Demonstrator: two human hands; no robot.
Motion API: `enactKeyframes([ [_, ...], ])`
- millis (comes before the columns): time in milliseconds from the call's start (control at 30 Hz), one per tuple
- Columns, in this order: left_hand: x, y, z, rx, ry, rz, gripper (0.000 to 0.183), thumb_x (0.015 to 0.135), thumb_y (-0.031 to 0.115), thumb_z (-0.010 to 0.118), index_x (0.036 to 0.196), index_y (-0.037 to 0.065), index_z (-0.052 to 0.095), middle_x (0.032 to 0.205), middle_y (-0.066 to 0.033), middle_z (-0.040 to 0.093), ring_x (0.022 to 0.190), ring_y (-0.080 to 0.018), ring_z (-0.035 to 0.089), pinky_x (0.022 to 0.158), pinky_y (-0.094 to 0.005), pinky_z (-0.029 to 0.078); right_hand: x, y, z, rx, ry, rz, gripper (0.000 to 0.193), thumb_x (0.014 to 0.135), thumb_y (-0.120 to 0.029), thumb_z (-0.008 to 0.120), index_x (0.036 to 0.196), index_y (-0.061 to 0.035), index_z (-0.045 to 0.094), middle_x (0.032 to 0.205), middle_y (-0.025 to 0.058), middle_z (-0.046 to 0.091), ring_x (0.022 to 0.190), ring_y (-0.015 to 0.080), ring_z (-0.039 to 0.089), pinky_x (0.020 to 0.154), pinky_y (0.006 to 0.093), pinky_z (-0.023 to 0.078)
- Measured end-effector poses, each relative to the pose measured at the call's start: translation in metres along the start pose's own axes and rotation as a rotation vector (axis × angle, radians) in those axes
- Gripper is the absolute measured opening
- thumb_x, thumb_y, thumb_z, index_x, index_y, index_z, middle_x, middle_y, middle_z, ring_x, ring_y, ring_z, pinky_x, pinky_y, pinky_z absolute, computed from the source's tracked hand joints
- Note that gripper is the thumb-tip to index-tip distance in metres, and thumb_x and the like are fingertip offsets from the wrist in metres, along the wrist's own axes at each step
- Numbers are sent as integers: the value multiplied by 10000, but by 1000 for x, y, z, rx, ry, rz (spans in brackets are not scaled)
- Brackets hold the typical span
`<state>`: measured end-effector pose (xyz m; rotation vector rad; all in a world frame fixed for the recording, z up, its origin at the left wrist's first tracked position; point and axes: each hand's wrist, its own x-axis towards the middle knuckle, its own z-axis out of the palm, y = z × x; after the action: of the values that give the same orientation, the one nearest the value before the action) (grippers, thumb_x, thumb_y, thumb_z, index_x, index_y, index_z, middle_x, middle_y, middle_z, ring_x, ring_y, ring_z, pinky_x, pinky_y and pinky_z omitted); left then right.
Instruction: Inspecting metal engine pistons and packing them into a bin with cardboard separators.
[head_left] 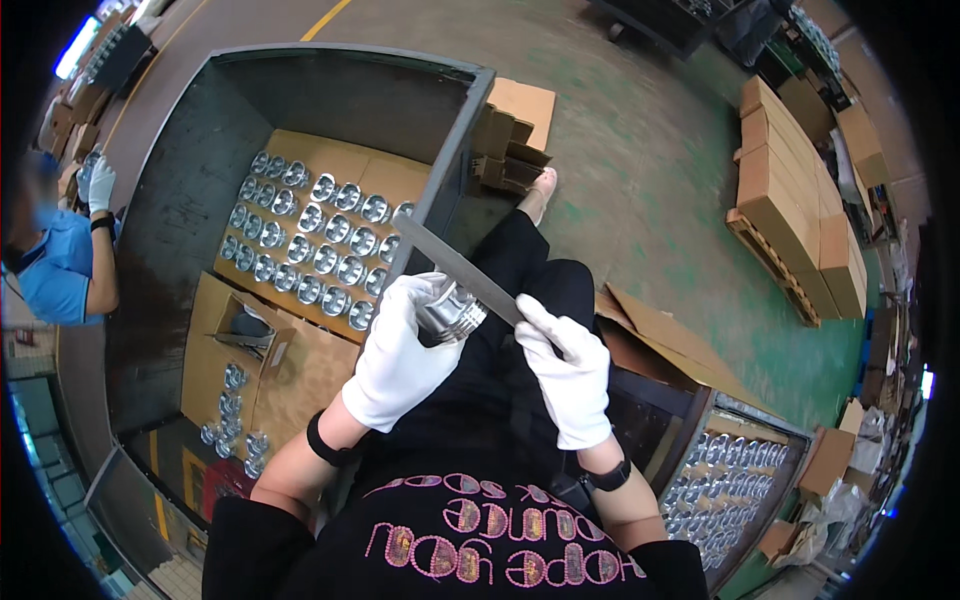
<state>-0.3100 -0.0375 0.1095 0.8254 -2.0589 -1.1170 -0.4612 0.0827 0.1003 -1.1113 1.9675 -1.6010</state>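
Observation:
In front of my torso, my left hand [405, 350], in a white glove, is closed around a silvery metal piston [456, 316]. Grooved rings on the piston's side face toward my right hand. My gloved right hand [568, 372] grips the near end of a long, flat metal file [455, 262]. The file slants across the top of the piston, its far end pointing up and left over the rim of the bin. Whether it touches the piston I cannot tell. My left fingertips are partly hidden behind the file and the piston.
A deep grey metal bin [340, 55] on the left holds rows of pistons [325, 260] on cardboard, plus an opened carton [225, 320]. Another crate of pistons [725, 490] stands lower right. A person in blue [65, 260] works at far left. Cartons [790, 190] are stacked on a pallet.

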Motion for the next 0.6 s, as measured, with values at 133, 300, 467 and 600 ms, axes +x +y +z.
enactKeyframes([
  [133,-3,2,-3,69,-77,126,430,670,-83,734,1025,8,507,1114,-156,597,970,-228,631,785,-297,506,19,-6,7,-226,-2,-67,328,788,-29,712,1103,-118,729,664,76,598,562,166,586,548,263,453],
  [300,-4,6,-8,102,-106,133,443,639,-84,722,1008,12,497,1118,-179,590,1027,-316,608,837,-347,495,21,-11,-2,-200,-104,-57,341,792,-19,711,1121,-109,721,696,72,634,592,160,606,581,261,477],
  [467,3,-10,-11,124,-2,110,456,617,-68,697,1029,16,520,1079,-159,602,951,-322,624,792,-345,504,6,-20,-23,-69,-99,81,301,799,65,694,1098,27,696,782,71,698,680,68,609,656,214,474],
  [600,0,-4,-7,80,-96,199,390,632,-57,699,981,14,541,1047,-158,612,947,-318,628,786,-334,506,16,-7,-13,-244,-112,1,312,795,-6,708,1102,-59,718,728,84,669,599,122,601,584,235,460],
])
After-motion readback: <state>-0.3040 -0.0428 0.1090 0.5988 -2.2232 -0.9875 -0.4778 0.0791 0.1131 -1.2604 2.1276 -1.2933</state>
